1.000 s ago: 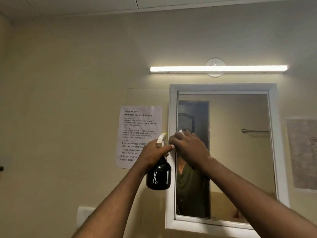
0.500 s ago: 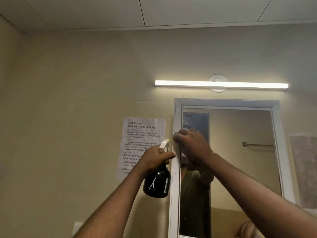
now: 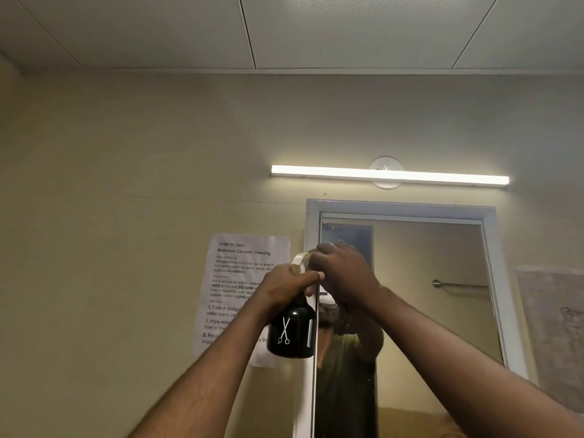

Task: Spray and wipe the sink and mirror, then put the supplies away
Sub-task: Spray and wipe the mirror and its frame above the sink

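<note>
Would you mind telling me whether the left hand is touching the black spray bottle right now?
Touching. The head view shows the left hand wrapped around the neck of the black spray bottle, holding it up beside the mirror frame.

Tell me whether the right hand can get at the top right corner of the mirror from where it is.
Probably yes. The right hand is at the mirror near its upper left, and nothing shows between it and that corner.
</note>
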